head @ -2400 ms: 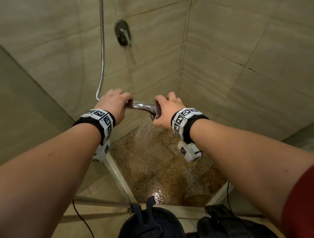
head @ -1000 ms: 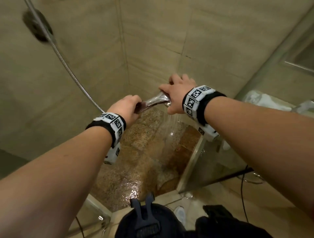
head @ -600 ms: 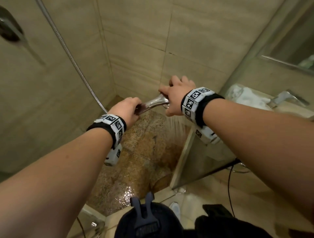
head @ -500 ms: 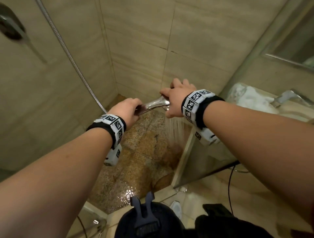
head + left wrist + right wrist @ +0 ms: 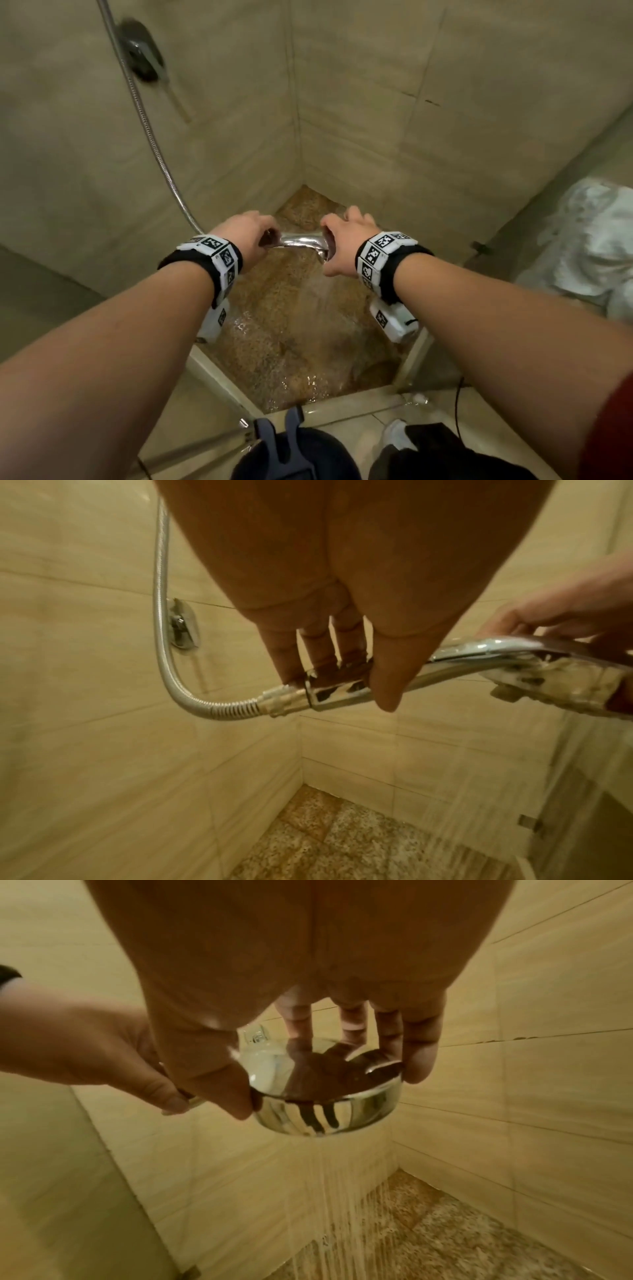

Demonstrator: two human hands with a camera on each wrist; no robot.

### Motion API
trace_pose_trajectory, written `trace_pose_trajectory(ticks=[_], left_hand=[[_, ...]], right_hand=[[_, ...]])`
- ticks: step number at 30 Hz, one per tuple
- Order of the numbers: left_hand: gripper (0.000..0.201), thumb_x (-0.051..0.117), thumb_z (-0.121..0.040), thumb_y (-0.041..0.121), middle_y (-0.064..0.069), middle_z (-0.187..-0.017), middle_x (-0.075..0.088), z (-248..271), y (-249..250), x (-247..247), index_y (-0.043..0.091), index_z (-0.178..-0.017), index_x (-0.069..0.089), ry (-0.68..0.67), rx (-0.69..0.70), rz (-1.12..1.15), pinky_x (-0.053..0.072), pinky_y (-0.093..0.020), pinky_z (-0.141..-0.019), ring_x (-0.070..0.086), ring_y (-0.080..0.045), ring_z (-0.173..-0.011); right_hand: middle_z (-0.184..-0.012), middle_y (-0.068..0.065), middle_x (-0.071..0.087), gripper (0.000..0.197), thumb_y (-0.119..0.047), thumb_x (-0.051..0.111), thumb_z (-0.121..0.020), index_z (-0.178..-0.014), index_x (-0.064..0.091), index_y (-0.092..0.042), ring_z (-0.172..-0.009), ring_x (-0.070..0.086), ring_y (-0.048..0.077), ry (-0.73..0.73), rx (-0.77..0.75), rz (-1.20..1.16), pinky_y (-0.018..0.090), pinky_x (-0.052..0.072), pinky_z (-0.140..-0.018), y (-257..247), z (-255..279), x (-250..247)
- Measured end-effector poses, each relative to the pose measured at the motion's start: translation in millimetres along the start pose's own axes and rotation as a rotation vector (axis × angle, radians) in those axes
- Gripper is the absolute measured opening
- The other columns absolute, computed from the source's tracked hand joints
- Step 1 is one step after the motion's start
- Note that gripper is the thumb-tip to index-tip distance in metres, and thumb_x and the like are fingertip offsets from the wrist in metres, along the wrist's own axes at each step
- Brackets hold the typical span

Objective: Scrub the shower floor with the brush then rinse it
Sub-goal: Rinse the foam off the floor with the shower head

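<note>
rinse | left hand (image 5: 245, 234) wrapped on handle, right hand (image 5: 344, 245) cupping shower head (image 5: 318, 1093) | axis level, left-right | floor (image 5: 298, 329) straight below spray

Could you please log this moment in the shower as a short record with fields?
setting: beige tiled shower walls, speckled brown stone shower floor
tool: chrome handheld shower head on a ribbed metal hose
left hand: grips the handle end, by the hose joint
right hand: holds the round spray head from above, thumb and fingers over its rim
water: running, streams falling down onto the floor
floor state: wet and glistening
brush: not in view
stage: rinsing
wall fitting: dark valve on the left wall
</note>
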State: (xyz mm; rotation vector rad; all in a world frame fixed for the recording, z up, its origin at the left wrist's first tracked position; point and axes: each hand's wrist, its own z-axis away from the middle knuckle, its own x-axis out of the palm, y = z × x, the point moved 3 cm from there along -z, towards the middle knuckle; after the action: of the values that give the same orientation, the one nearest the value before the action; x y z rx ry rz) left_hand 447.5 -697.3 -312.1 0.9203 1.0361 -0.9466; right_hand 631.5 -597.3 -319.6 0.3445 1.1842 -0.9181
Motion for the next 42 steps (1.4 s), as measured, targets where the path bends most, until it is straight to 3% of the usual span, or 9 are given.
trace_pose_trajectory(ticks=[5, 8, 14, 21, 33, 42], left_hand=[[0.033, 0.070, -0.088, 0.013, 0.007, -0.103, 0.051, 15.8, -38.3, -41.0, 0.032, -0.115, 0.064, 0.111, -0.082, -0.026, 0.052, -0.044, -0.097, 0.057, -0.025, -0.110], [0.033, 0.066, -0.089, 0.009, 0.005, -0.103, 0.053, 20.8, -52.0, -60.9, 0.032, -0.112, 0.064, 0.192, -0.091, -0.042, 0.050, -0.044, -0.098, 0.055, -0.026, -0.110], [0.042, 0.061, -0.088, 0.005, 0.002, -0.108, 0.055, 18.4, -58.8, -74.3, 0.030, -0.122, 0.066, 0.262, -0.124, -0.013, 0.049, -0.046, -0.101, 0.053, -0.029, -0.115], [0.048, 0.058, -0.086, 0.005, -0.003, -0.114, 0.057, 12.5, -35.0, -82.1, 0.030, -0.127, 0.066, 0.283, -0.158, -0.118, 0.045, -0.044, -0.101, 0.050, -0.031, -0.114], [0.040, 0.055, -0.093, 0.009, 0.010, -0.103, 0.043, -5.0, 36.5, -94.0, 0.034, -0.123, 0.064, 0.358, -0.114, -0.155, 0.040, -0.042, -0.099, 0.044, -0.025, -0.108], [0.037, 0.055, -0.094, 0.010, 0.002, -0.117, 0.056, -26.9, 72.2, -100.9, 0.032, -0.123, 0.063, 0.381, -0.036, -0.188, 0.042, -0.044, -0.100, 0.045, -0.026, -0.108]], right_hand=[[-0.124, 0.005, 0.034, 0.082, -0.049, 0.076, -0.066, -0.137, 0.037, -0.035, -0.113, 0.040, 0.031, 0.094, -0.076, -0.064, 0.045, 0.050, -0.094, -42.7, -9.6, -14.2], [-0.123, 0.005, 0.035, 0.077, -0.048, 0.073, -0.069, -0.136, 0.037, -0.035, -0.112, 0.042, 0.032, 0.140, -0.100, -0.090, 0.044, 0.050, -0.094, -60.6, -13.2, -25.1], [-0.119, 0.004, 0.034, 0.073, -0.051, 0.072, -0.069, -0.131, 0.038, -0.035, -0.111, 0.044, 0.031, 0.155, -0.123, -0.113, 0.047, 0.053, -0.092, -70.1, -20.1, -32.1], [-0.112, 0.003, 0.036, 0.070, -0.057, 0.072, -0.061, -0.119, 0.040, -0.035, -0.101, 0.054, 0.033, 0.141, -0.174, -0.195, 0.044, 0.053, -0.093, -52.1, -32.7, -22.4], [-0.118, 0.005, 0.036, 0.071, -0.050, 0.079, -0.068, -0.122, 0.038, -0.029, -0.106, 0.050, 0.033, 0.256, -0.187, -0.191, 0.043, 0.054, -0.088, 11.6, -26.3, -48.8], [-0.120, 0.006, 0.034, 0.069, -0.046, 0.078, -0.070, -0.124, 0.038, -0.029, -0.106, 0.045, 0.031, 0.343, -0.153, -0.189, 0.042, 0.053, -0.086, 50.8, -21.2, -62.6]])
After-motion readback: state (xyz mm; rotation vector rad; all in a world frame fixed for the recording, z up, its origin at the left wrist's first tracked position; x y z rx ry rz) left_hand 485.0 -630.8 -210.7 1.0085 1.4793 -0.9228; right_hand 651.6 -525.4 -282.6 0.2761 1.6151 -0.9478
